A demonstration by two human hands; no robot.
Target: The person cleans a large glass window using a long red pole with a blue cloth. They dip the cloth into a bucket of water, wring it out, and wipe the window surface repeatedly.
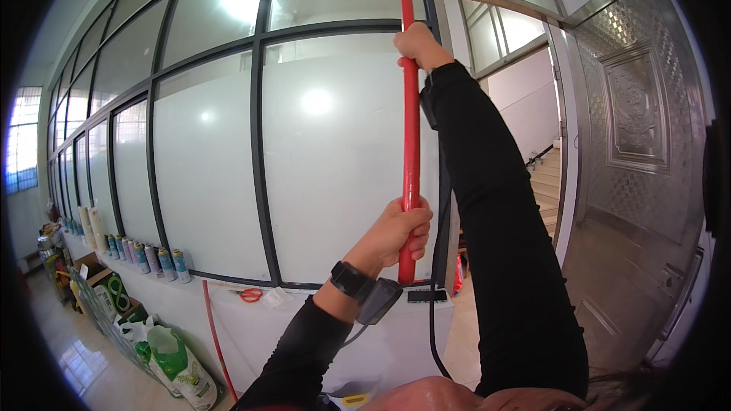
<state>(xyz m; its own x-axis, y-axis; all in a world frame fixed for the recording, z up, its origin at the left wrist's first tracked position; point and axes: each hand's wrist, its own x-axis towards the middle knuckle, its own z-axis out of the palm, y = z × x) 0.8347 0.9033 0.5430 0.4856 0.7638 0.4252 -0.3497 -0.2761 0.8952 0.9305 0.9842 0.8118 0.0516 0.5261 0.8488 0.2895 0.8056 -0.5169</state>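
A red pole (410, 142) stands nearly upright in front of a framed glass partition (337, 171). Its upper end runs out of view at the top. My right hand (420, 45) grips it high up, with the arm stretched upward. Lower down, my left hand (404, 234) is wrapped around the same pole near its bottom end. A dark wrist device (349, 281) with a cable is strapped to my left wrist. What the pole's upper end touches is hidden.
On the ledge (365, 305) lie orange-handled scissors (250, 295), a dark phone-like slab (427, 295) and several spray cans (165, 262). A thin red rod (216, 337) leans below. Bags (191, 374) stand on the floor at left. An embossed metal door (637, 108) stands at right, near stairs (546, 182).
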